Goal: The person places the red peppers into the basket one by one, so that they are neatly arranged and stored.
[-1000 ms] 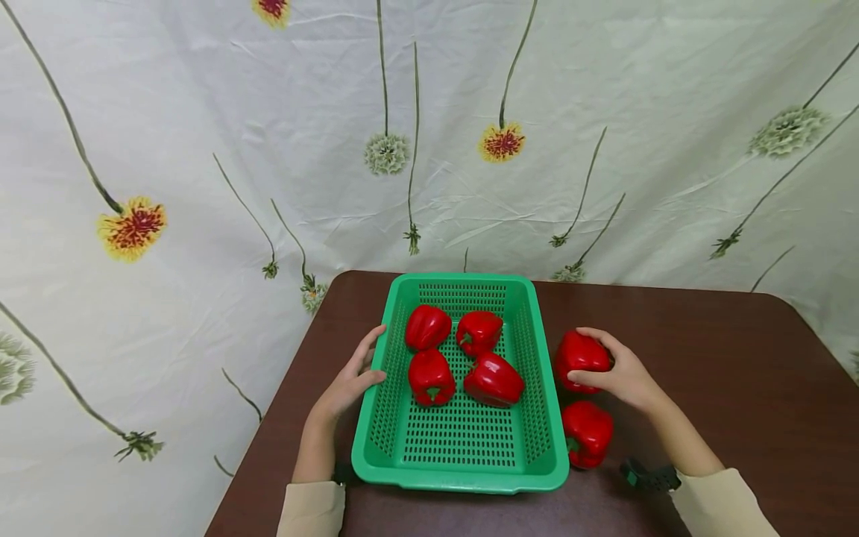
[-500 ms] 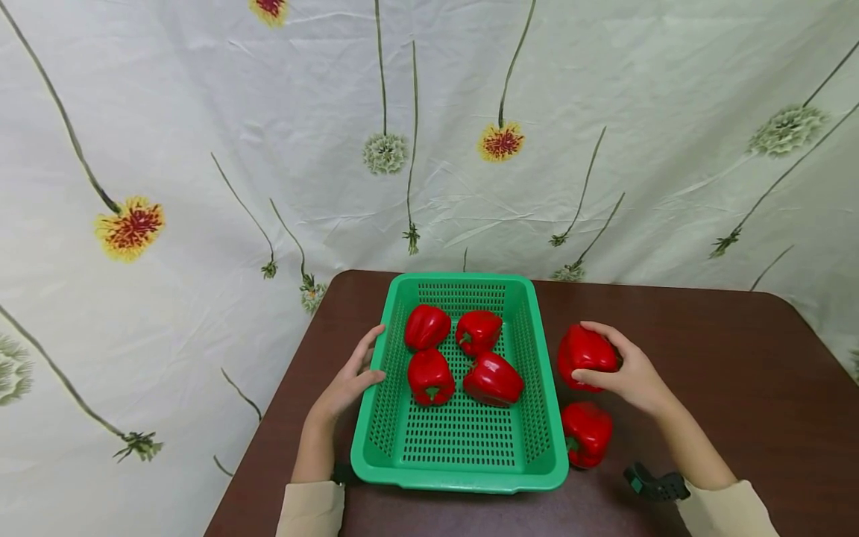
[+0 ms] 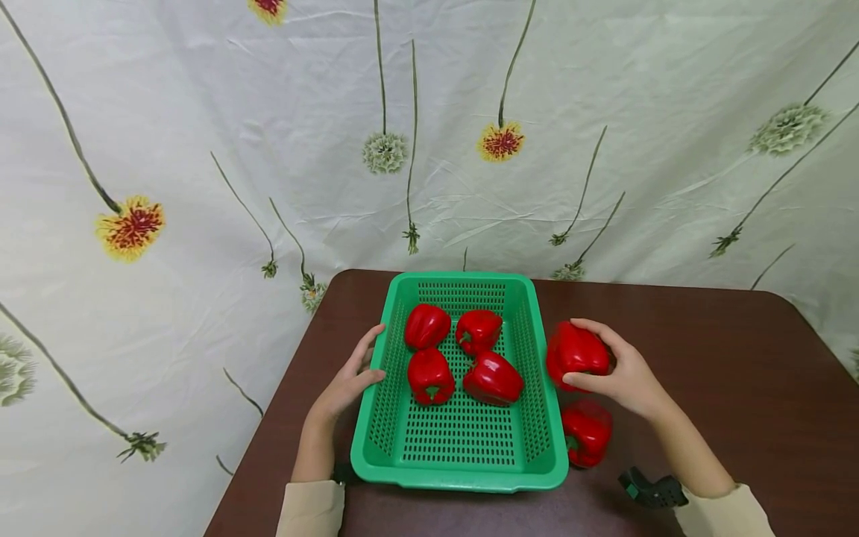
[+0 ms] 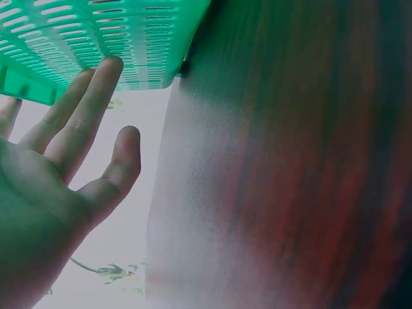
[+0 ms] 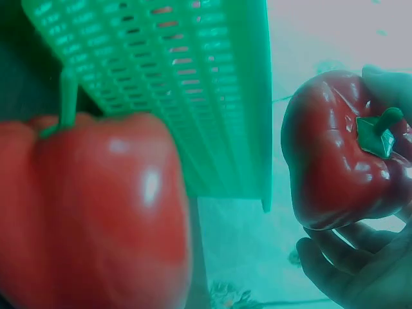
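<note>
My right hand (image 3: 629,377) grips a glossy red bell pepper (image 3: 572,352) just off the basket's right side, thumb in front and fingers behind. In the right wrist view this bell pepper (image 5: 331,151) shows its green stem, and it appears raised near the basket's rim. Outside the left wall of the green plastic basket (image 3: 463,479), my left hand (image 3: 349,382) has its fingers extended, tips at the rim. The left wrist view shows the fingers (image 4: 87,112) reaching up to the slotted wall. Another bell pepper (image 3: 588,432) rests on the table beside the basket, nearer me.
Several red peppers lie inside the basket, among them one pepper (image 3: 431,377) at front left and another pepper (image 3: 494,379) at right. Under the basket is a dark brown table (image 3: 711,343). A white flowered cloth (image 3: 322,112) hangs behind it.
The right hand with its bell pepper first shifts slightly to the right and up, then back left toward the basket's right rim. The left hand and basket stay in place.
</note>
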Demonstrator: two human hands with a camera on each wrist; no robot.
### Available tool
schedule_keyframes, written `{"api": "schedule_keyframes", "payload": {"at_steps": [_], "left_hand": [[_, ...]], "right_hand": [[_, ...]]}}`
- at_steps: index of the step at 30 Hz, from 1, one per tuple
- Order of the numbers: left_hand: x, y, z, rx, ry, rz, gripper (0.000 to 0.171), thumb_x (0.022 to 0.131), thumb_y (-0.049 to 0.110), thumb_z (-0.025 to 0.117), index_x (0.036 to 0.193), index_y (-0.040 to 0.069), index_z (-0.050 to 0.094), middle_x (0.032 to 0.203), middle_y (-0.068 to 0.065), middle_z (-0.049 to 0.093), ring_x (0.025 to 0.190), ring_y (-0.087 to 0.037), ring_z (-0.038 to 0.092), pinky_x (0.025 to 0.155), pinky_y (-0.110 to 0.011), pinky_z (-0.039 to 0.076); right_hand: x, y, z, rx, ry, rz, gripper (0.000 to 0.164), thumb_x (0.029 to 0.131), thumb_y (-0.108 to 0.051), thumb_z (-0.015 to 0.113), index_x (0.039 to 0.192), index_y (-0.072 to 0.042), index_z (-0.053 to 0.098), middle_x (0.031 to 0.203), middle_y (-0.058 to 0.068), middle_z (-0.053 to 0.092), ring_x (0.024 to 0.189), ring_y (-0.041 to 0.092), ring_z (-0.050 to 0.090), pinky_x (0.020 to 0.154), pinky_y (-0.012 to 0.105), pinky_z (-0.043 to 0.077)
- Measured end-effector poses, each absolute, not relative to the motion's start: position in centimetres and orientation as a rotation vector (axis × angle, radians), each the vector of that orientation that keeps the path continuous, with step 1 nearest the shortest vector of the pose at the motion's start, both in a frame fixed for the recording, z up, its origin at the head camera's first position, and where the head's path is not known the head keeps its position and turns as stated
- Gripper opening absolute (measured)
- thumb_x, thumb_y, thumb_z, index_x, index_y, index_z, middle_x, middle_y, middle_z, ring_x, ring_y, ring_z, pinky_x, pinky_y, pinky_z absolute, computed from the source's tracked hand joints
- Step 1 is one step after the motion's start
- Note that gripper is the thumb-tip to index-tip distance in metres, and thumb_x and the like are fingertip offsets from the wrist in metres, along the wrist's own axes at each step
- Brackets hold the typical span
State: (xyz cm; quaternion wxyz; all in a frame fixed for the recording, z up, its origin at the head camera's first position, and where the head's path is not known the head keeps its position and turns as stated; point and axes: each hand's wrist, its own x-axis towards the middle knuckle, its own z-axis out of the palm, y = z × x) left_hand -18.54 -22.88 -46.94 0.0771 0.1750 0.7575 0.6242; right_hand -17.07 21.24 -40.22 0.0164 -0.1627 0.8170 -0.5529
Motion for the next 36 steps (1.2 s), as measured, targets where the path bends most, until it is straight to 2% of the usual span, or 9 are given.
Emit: {"api": "schedule_keyframes", "payload": {"at_steps": [6,14,27,36], "left_hand": [[-18.5,-22.9,-46.9,0.532,2.261,1.880,0.074,0.093,0.013,0.049,0.158,0.018,0.014,0.143,-0.028,0.035,0.121,-0.039,0.045,0.089,-0.044,0.044],[-18.4,-23.0,-46.9,0.508,2.279,1.870,0.073,0.093,0.013,0.049,0.157,0.024,0.016,0.145,-0.023,0.035,0.123,-0.038,0.043,0.090,-0.047,0.041],[-18.5,-23.0,-47.0,0.538,2.189,1.922,0.074,0.094,0.011,0.050,0.158,0.019,0.013,0.143,-0.027,0.034,0.117,-0.028,0.050,0.087,-0.039,0.047],[-18.5,-23.0,-47.1,0.534,2.201,1.916,0.075,0.093,0.013,0.051,0.158,0.022,0.014,0.145,-0.025,0.034,0.119,-0.031,0.048,0.088,-0.043,0.046]], "right_hand": [[-16.8,20.2,-39.8,-0.562,2.521,-1.722,0.071,0.081,-0.011,0.078,0.143,-0.015,0.043,0.133,0.016,0.048,0.108,0.039,0.051,0.071,0.036,0.055],[-16.9,18.8,-39.8,-0.635,2.485,-1.714,0.071,0.079,-0.013,0.079,0.142,-0.016,0.045,0.133,0.014,0.049,0.110,0.038,0.050,0.072,0.036,0.055],[-16.7,15.9,-40.5,-0.755,2.414,-1.703,0.074,0.076,-0.017,0.083,0.141,-0.015,0.047,0.135,0.012,0.050,0.113,0.037,0.050,0.075,0.035,0.055],[-16.1,13.9,-40.7,-0.758,2.393,-1.649,0.073,0.075,-0.022,0.085,0.139,-0.018,0.050,0.135,0.012,0.050,0.112,0.036,0.051,0.075,0.033,0.054]]}}
